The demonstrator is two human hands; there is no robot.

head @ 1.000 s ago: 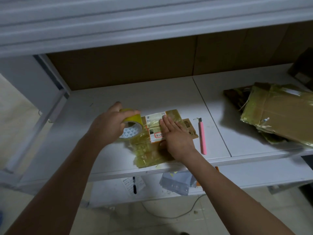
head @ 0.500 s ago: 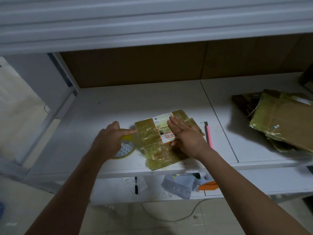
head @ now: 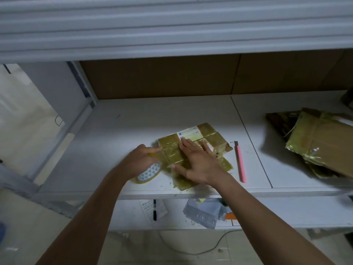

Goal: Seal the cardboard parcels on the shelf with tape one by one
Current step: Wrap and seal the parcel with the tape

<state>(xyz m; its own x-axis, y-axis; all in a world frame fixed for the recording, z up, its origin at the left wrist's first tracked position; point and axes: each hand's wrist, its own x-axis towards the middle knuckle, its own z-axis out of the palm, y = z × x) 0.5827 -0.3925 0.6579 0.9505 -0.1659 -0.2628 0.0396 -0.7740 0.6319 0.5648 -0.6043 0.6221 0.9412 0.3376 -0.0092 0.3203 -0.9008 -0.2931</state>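
Pulling tape roll (head: 149, 172) down past parcel's (head: 193, 148) left side, now low on shelf (head: 152, 115) instead of on top a second ago; strip probably wrapped over edge. Left hand (head: 142, 159) gripping roll, right hand (head: 198, 163) flat, fingers straight, pressing parcel near front edge. Counted: one roll, one pink cutter (head: 240, 163), one parcel pile (head: 321, 144) far right.

1 head view only, so no 2 views overlap. It looks forward and steeply down from above the shelf (head: 133, 119), close in, with wide-angle bending at the edges. The upper shelf's rim crosses the top of the frame, both forearms rise from the bottom, and floor shows at lower left.
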